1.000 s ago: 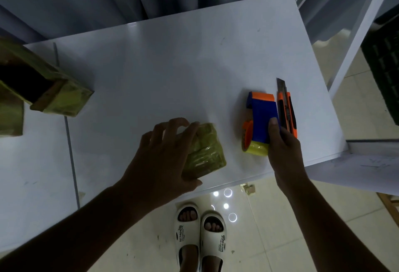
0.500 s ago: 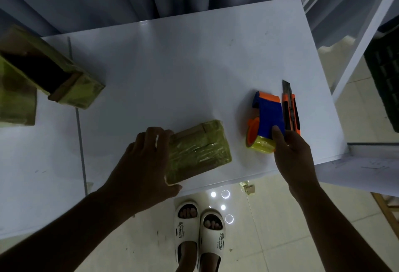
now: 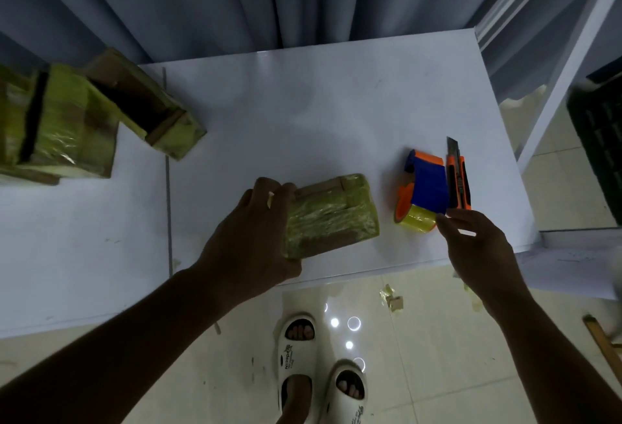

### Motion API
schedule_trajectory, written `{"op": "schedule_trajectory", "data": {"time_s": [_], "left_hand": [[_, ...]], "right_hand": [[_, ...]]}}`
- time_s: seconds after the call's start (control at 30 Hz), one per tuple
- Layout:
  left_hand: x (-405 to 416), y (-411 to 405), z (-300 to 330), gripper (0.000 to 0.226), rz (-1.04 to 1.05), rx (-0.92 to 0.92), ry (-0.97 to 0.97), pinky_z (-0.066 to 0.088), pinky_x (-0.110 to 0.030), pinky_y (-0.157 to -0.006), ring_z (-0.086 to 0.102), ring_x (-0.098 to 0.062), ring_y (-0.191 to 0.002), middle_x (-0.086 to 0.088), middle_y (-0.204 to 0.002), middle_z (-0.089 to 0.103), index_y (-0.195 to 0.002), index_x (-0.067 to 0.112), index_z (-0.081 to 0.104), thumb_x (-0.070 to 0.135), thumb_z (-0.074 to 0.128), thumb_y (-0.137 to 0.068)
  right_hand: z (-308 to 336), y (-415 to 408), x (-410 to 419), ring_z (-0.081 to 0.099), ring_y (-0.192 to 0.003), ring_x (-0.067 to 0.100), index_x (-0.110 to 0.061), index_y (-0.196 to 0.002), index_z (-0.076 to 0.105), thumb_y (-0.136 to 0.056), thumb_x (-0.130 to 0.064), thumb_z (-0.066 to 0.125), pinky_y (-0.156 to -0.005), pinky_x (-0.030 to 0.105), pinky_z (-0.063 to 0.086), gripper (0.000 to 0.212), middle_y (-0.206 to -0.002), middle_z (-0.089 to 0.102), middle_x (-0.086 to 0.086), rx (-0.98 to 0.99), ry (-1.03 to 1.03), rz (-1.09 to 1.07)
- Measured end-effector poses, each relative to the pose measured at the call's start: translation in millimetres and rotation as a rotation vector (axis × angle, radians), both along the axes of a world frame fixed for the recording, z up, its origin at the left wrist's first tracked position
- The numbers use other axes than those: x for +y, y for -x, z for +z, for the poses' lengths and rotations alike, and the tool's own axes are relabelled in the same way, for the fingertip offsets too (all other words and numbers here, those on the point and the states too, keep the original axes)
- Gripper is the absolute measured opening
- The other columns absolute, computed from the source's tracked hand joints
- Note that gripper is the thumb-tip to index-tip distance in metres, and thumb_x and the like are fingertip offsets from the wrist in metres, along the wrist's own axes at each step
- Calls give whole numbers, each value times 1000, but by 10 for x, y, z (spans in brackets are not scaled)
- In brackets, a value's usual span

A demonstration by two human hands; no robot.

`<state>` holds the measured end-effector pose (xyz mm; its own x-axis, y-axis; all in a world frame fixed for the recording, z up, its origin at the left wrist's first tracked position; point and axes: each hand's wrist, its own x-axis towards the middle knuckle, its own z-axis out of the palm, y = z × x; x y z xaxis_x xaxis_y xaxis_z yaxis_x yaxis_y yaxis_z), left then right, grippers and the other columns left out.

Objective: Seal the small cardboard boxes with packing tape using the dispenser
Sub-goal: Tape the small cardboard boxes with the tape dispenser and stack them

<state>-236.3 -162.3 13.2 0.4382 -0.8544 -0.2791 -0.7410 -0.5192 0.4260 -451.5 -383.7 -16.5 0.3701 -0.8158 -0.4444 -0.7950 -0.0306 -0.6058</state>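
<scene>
Table [image 3: 336, 93]: a white top is lying in front of grey curtains [image 3: 168, 3] and carrying everything named below; a seam is running down it at the left.
Large boxes [image 3: 60, 124]: two tape-wrapped cardboard boxes are sitting at the far left of the table, well apart from the hands; the nearer-to-centre one [image 3: 148, 110] is lying tilted with its dark inside showing.
Small box [image 3: 331, 215]: a flat cardboard box, wrapped in yellowish glossy tape, is lying near the front edge of the table, between the two hands.
Left hand [image 3: 249, 238]: it is gripping the small box at its left end, fingers curling over the far edge and thumb tucking under the near corner.
Tape dispenser [image 3: 424, 188]: the blue and orange dispenser is lying on its side just right of the small box, its yellow roll facing the person.
Right hand [image 3: 478, 248]: it is hovering at the dispenser's near end, fingers loosely apart and holding nothing, fingertips just beside the roll; whether they are touching it I cannot tell.
Utility knife [image 3: 457, 181]: an orange and black cutter is lying against the dispenser's right side, blade pointing away.
Slippers [image 3: 319, 373]: white ones are standing on the tiled floor below the table edge.
</scene>
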Motion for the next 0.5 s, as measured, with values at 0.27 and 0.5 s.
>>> {"op": "schedule_trajectory", "data": {"time_s": [0.27, 0.5], "left_hand": [[26, 53, 261, 101, 29, -48, -31, 60, -39, -85, 53, -23, -117, -7, -138, 39, -142, 17, 38, 44, 91, -60], [-314, 96, 539, 100, 55, -86, -58, 56, -34, -83, 55, -25, -108, -9, -132, 43, -137, 17, 42, 45, 93, -56]], "right_hand": [[220, 119, 40, 66, -92, 23, -18, -121, 57, -94, -38, 58, -79, 30, 51, 34, -114, 64, 1, 10, 40, 121], [536, 366, -41, 63, -102, 18, -18, -119, 59, -93, -40, 59, -81, 27, 44, 34, -113, 67, -3, -9, 81, 251]]}}
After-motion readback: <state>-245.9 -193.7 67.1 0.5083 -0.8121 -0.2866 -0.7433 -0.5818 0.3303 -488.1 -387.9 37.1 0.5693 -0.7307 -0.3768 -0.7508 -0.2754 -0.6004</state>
